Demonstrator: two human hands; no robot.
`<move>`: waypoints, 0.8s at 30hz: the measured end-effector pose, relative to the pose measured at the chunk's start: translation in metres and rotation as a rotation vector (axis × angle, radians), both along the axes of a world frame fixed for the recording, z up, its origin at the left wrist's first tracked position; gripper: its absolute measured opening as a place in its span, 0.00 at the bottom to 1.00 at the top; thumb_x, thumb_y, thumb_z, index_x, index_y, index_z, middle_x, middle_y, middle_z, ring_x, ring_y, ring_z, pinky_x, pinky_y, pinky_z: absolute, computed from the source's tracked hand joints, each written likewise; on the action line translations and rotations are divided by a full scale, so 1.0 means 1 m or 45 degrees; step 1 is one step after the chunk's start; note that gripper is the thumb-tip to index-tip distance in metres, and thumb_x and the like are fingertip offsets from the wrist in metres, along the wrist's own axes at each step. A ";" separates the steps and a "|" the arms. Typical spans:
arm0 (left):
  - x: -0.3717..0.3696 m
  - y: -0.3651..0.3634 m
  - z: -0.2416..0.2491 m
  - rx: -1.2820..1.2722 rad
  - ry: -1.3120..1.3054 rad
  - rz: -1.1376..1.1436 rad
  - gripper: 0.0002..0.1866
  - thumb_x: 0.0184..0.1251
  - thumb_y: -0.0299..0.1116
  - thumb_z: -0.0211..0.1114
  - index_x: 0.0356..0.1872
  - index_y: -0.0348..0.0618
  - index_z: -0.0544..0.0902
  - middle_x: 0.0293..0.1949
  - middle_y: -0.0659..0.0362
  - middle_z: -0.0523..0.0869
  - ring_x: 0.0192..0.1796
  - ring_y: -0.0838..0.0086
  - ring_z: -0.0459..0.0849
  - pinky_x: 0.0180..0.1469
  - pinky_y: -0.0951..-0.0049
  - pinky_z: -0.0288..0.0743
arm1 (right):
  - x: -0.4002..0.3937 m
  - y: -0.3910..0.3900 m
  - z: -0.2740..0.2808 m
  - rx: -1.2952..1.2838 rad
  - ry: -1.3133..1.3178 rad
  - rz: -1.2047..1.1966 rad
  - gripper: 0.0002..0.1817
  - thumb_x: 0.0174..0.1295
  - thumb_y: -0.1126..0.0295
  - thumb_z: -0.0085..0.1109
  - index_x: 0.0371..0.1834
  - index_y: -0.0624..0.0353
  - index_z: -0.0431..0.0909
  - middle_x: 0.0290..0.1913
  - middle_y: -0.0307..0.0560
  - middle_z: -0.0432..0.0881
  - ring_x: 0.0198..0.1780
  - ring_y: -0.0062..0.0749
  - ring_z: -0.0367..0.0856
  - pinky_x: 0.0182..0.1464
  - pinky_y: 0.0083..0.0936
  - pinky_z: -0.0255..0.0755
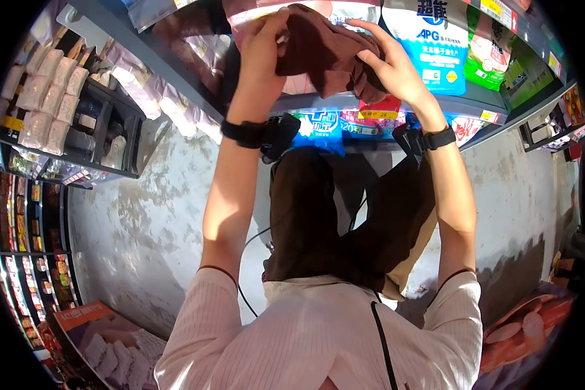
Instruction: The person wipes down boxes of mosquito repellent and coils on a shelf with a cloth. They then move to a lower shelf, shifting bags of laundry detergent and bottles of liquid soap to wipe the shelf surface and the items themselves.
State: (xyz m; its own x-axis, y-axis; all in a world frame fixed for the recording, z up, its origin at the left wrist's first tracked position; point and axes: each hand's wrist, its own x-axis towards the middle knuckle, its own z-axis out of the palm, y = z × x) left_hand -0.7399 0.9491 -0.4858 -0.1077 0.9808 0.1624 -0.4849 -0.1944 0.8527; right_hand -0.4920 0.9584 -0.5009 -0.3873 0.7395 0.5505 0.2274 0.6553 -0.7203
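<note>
A dark brown cloth is bunched between my two hands at the front of a shelf. My left hand grips its left side, fingers curled round the fabric. On the right edge, my right hand pinches the cloth between thumb and fingers. Part of a pink and white package shows behind the cloth, mostly covered by it. Right of my right hand stands a blue and white detergent bag. Both wrists wear black straps with small devices.
The grey shelf edge runs below my hands, with a red and yellow price tag. A green bag stands at right. Blue packages fill the lower shelf. Racks with white packs stand left.
</note>
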 end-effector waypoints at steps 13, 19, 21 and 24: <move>0.003 0.005 -0.014 1.017 1.721 0.894 0.21 0.68 0.32 0.68 0.62 0.54 0.83 0.57 0.46 0.81 0.61 0.47 0.81 0.58 0.55 0.80 | -0.076 0.021 -0.007 1.022 -0.337 -0.493 0.25 0.62 0.77 0.59 0.66 0.59 0.79 0.72 0.53 0.75 0.72 0.52 0.73 0.69 0.41 0.75; 0.005 -0.033 -0.048 0.875 1.738 0.831 0.21 0.64 0.30 0.71 0.58 0.54 0.81 0.52 0.53 0.80 0.40 0.55 0.89 0.38 0.59 0.85 | -0.054 -0.023 -0.028 0.918 -0.586 -0.339 0.25 0.60 0.78 0.61 0.64 0.63 0.80 0.73 0.51 0.74 0.74 0.47 0.73 0.70 0.37 0.76; 0.004 -0.040 -0.061 0.683 1.697 0.572 0.20 0.63 0.29 0.72 0.56 0.54 0.81 0.52 0.52 0.80 0.46 0.52 0.87 0.43 0.58 0.85 | -0.042 -0.031 -0.042 0.896 -0.659 -0.249 0.25 0.61 0.74 0.65 0.64 0.58 0.81 0.74 0.47 0.74 0.75 0.42 0.73 0.67 0.34 0.78; 0.001 -0.036 -0.052 0.752 1.818 0.574 0.20 0.63 0.30 0.73 0.56 0.54 0.82 0.52 0.54 0.80 0.46 0.55 0.87 0.42 0.60 0.85 | -0.028 -0.017 -0.038 0.950 -0.735 -0.137 0.27 0.60 0.77 0.64 0.66 0.58 0.80 0.76 0.50 0.73 0.74 0.48 0.74 0.71 0.40 0.76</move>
State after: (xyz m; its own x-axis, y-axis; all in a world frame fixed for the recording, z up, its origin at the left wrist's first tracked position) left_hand -0.7390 0.9134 -0.5380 0.2073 0.6797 0.7036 0.7866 -0.5434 0.2931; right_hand -0.5199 0.9416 -0.5389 -0.6974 0.3218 0.6404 0.5036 0.8558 0.1183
